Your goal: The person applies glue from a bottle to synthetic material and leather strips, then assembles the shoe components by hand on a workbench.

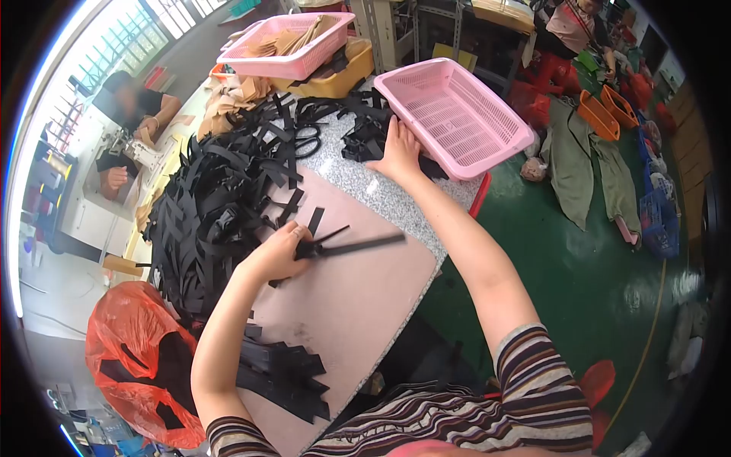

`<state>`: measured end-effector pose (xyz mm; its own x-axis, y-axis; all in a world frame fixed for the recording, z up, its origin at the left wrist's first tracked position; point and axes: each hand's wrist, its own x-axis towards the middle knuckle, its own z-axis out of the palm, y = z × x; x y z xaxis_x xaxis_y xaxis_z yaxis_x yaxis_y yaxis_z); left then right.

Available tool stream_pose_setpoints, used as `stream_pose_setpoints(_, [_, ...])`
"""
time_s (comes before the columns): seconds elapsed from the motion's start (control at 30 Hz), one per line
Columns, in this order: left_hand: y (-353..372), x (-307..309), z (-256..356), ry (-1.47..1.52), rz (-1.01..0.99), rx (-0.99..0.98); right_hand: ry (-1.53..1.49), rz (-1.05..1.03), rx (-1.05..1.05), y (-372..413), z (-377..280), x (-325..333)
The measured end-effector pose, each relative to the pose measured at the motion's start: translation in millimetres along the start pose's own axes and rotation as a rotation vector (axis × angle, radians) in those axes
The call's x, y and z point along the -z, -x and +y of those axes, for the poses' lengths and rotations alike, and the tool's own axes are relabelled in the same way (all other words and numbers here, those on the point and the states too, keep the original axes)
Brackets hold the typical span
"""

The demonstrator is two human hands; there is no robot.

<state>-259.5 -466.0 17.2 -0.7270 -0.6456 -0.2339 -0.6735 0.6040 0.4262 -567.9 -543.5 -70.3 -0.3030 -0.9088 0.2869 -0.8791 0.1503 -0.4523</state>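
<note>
My left hand (280,251) is closed on a black strap piece (362,245) above the pinkish-brown board (343,297). The strap's free end points right and looks slightly blurred. Up by the pink basket (464,122), my right hand (400,151) has its fingers spread, beside a small pile of black straps (367,137) on the speckled tabletop (327,164). A large heap of black straps with buckles (205,206) lies left of my left hand. Black-handled scissors (307,141) rest at the heap's upper edge. Flat black strips (282,373) lie at the board's near end.
A red plastic bag (133,358) stands at the table's left edge. Further back are a second pink basket (285,46) and a yellow crate (335,76). One person sits at a sewing machine (145,148) on the left; another is at the upper right near orange baskets (598,114).
</note>
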Motion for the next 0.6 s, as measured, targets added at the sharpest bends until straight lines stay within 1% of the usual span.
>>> stream_pose_setpoints(0.07, [3.5, 6.1, 2.6, 0.014, -0.009, 0.024, -0.013, -0.149, -0.111, -7.6, -7.5, 7.1])
stream_pose_setpoints(0.1, [8.7, 13.9, 3.7, 0.011, 0.029, 0.013, -0.018, -0.228, -0.165, -9.1, -10.6, 11.7])
stream_pose_setpoints(0.17, [25.0, 38.2, 8.4, 0.009, 0.103, -0.014, -0.021, -0.256, -0.156, -9.2, -9.1, 14.2])
stream_pose_setpoints(0.23, [47.2, 88.2, 35.4, -0.009, 0.155, 0.115, -0.017, -0.327, -0.154, -12.1, -5.4, 12.9])
stream_pose_setpoints(0.27, [59.3, 106.8, 30.3, -0.084, 0.211, 0.15, -0.017, -0.285, -0.105, -9.5, -5.2, 15.8])
stream_pose_setpoints(0.3, [73.0, 126.0, 20.0, -0.16, 0.266, 0.187, -0.04, -0.312, -0.1, -8.2, -7.0, 19.4])
stream_pose_setpoints(0.37, [96.2, 162.6, 6.2, -0.158, 0.323, 0.379, -0.085, -0.365, -0.084, -6.5, -11.8, 25.6])
stream_pose_setpoints(0.43, [118.3, 179.6, -33.7, -0.271, 0.386, 0.402, -0.102, -0.302, -0.06, -1.2, -14.7, 21.8])
stream_pose_setpoints(0.47, [128.9, 178.9, -49.1, -0.403, 0.405, 0.404, -0.112, -0.27, -0.044, 2.2, -17.5, 20.8])
stream_pose_setpoints(0.5, [128.3, 167.2, -24.5, -0.632, 0.421, 0.654, -0.128, -0.285, -0.051, 5.2, -19.9, 23.8])
stream_pose_setpoints(0.53, [122.0, 152.0, -2.1, -0.955, 0.417, 0.688, -0.149, -0.298, -0.048, 6.3, -22.0, 28.6])
stream_pose_setpoints(0.57, [112.9, 132.2, 20.5, -0.911, 0.489, 0.594, -0.173, -0.313, -0.044, 7.4, -24.8, 30.5])
stream_pose_setpoints(0.6, [104.2, 116.0, 43.6, -0.511, 0.515, 0.343, -0.206, -0.293, -0.048, 8.6, -26.5, 27.6])
